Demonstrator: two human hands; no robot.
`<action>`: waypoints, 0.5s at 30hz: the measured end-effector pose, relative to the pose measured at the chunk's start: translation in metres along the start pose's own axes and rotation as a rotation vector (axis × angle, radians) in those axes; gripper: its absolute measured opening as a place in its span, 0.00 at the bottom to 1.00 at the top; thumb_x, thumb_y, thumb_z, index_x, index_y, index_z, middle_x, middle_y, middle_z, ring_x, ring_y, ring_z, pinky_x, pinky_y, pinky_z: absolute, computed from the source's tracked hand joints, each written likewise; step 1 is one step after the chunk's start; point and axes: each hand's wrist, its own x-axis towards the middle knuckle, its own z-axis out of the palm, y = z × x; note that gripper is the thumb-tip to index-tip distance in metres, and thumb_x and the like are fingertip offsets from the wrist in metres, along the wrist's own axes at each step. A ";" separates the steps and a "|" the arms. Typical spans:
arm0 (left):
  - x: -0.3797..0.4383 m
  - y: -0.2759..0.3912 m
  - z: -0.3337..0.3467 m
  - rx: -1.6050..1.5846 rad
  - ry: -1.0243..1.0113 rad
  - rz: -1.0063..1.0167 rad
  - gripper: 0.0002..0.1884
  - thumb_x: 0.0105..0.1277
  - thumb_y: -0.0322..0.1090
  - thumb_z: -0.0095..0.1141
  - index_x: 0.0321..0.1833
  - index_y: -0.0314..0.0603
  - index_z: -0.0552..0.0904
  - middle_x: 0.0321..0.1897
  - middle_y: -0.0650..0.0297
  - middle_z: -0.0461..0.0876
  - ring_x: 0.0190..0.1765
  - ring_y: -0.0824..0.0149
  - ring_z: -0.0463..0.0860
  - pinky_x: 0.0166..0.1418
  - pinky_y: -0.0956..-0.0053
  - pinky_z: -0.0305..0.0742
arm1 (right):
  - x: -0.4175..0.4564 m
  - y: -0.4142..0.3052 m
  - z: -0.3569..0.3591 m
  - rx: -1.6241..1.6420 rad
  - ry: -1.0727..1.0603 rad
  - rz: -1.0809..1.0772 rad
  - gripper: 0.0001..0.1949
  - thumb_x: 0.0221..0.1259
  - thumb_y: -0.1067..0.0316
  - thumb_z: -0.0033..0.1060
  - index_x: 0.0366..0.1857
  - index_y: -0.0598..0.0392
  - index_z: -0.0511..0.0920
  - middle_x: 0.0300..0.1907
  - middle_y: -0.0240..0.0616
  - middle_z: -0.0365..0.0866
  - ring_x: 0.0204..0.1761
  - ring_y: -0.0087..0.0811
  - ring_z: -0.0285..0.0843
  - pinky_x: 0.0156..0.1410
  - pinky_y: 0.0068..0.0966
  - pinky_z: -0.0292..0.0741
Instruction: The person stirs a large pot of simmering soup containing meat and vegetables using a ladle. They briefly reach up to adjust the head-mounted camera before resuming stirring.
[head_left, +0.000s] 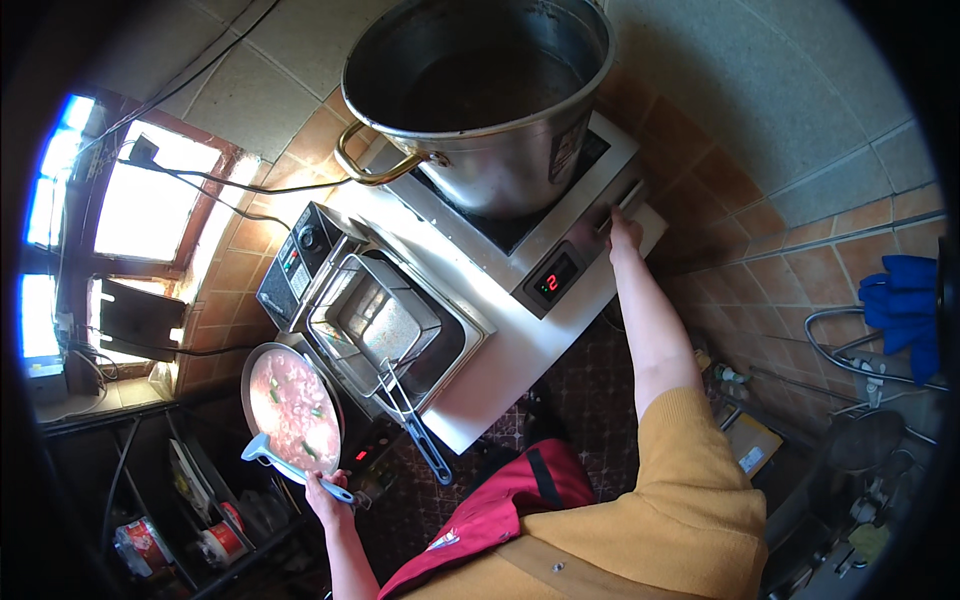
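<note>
My left hand (330, 495) holds the handle of a light-blue ladle or spatula (259, 448) at the edge of a round pan (247, 375). Pale pinkish food (294, 405) with green pieces fills this pan. Whether my fingers also grip the pan's rim or handle is hard to see. Stretched forward, my right hand (625, 234) has its fingers on a metal control handle (628, 201) on the front panel of an induction cooker (517, 289). A large steel stockpot (487, 172) with brass-coloured handles stands on the cooker, with dark liquid inside.
Left of the cooker sits a deep fryer (465, 337) with a wire basket (382, 322); the basket's blue handle (429, 450) juts over the counter edge. A cable (247, 184) runs to the window. Blue gloves (900, 307) hang at right. Shelving (247, 540) stands lower left.
</note>
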 end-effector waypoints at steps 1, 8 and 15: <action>0.000 0.002 0.002 0.005 0.001 0.003 0.12 0.71 0.44 0.43 0.40 0.42 0.69 0.19 0.66 0.72 0.25 0.65 0.80 0.32 0.72 0.75 | 0.001 -0.001 0.000 0.025 -0.019 0.019 0.22 0.57 0.47 0.62 0.22 0.59 0.74 0.20 0.36 0.74 0.17 0.30 0.69 0.19 0.29 0.65; 0.002 0.002 -0.005 0.005 0.002 -0.032 0.12 0.70 0.44 0.44 0.42 0.41 0.69 0.21 0.63 0.75 0.25 0.65 0.80 0.33 0.72 0.77 | -0.040 -0.007 -0.020 0.197 0.041 0.131 0.21 0.63 0.47 0.55 0.28 0.58 0.73 0.16 0.36 0.71 0.14 0.27 0.66 0.14 0.24 0.59; 0.012 -0.003 -0.006 -0.033 -0.063 -0.046 0.12 0.72 0.43 0.42 0.42 0.41 0.69 0.22 0.63 0.76 0.28 0.64 0.82 0.31 0.69 0.77 | -0.138 0.154 -0.120 -0.433 -0.173 0.184 0.19 0.64 0.53 0.51 0.19 0.55 0.71 0.14 0.34 0.71 0.10 0.30 0.67 0.13 0.28 0.63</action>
